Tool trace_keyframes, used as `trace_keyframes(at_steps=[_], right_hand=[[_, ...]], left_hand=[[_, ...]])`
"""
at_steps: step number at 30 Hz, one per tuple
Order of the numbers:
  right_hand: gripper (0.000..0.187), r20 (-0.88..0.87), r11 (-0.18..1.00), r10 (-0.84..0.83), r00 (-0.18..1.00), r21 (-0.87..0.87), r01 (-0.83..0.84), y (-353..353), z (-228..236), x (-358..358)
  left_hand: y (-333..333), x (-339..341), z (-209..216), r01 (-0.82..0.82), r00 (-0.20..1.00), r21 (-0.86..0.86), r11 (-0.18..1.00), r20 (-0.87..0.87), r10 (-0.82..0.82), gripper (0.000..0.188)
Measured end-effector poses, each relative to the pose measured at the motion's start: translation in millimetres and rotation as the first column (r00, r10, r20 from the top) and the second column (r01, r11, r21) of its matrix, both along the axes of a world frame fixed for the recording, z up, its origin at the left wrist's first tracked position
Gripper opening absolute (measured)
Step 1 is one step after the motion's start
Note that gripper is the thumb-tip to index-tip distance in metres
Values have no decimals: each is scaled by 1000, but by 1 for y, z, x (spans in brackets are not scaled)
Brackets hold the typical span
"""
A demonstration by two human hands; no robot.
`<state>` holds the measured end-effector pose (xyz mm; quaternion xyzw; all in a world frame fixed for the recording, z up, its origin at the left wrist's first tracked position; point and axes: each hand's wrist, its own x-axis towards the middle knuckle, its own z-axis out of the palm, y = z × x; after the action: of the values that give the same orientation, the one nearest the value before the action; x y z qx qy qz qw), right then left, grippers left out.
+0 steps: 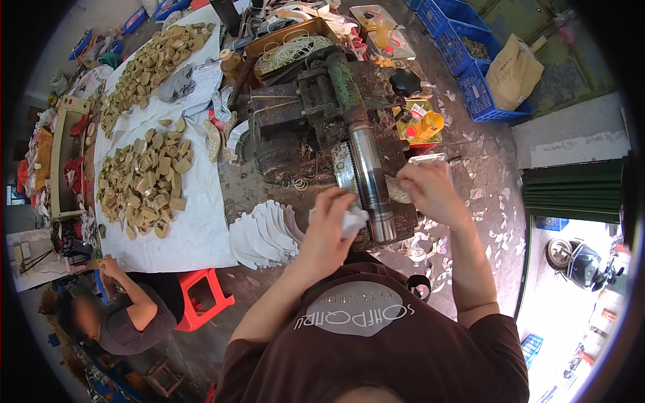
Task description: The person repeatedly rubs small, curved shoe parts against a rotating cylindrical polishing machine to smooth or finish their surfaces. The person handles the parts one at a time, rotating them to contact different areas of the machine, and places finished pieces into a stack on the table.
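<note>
My left hand (329, 218) is closed round a white curved piece (353, 220), held against the left side of a smooth steel shaft (371, 168) near its free end. The shaft sticks out toward me from a worn green and black machine (346, 84). To the right of the shaft is my right hand (430, 191), its fingers bent together in a pinch. Whatever lies between those fingertips is hidden. A glittery pale piece (398, 191) shows just beneath them, beside the shaft. Left of my left hand, a fanned row of white curved pieces (265, 232) rests by the machine.
Heaps of tan blocks (148, 181) cover a white sheet (208, 235) at left. A person (121, 309) sits there near a red stool (205, 299). Behind the machine stands a box of white cord (292, 50). Blue crates (480, 87) stand far right; scraps litter the floor.
</note>
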<state>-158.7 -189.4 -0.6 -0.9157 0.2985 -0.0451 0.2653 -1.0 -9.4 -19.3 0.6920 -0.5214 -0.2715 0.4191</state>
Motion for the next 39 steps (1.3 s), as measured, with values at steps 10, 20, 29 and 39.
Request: trace_keyframes(at_steps=[10, 20, 29, 39], right_hand=[[14, 321, 988, -144, 936, 97, 119, 9, -3, 15], [11, 517, 984, -178, 837, 118, 136, 18, 4, 31], [18, 585, 987, 108, 804, 36, -159, 80, 22, 60], [21, 627, 984, 61, 776, -168, 59, 96, 5, 68]], left_hand=[[51, 60, -12, -304, 952, 32, 952, 52, 302, 35], [156, 94, -50, -80, 928, 531, 844, 349, -132, 41], [61, 63, 7, -164, 853, -84, 983, -512, 99, 41], [12, 1, 23, -329, 327, -223, 917, -938, -111, 48]])
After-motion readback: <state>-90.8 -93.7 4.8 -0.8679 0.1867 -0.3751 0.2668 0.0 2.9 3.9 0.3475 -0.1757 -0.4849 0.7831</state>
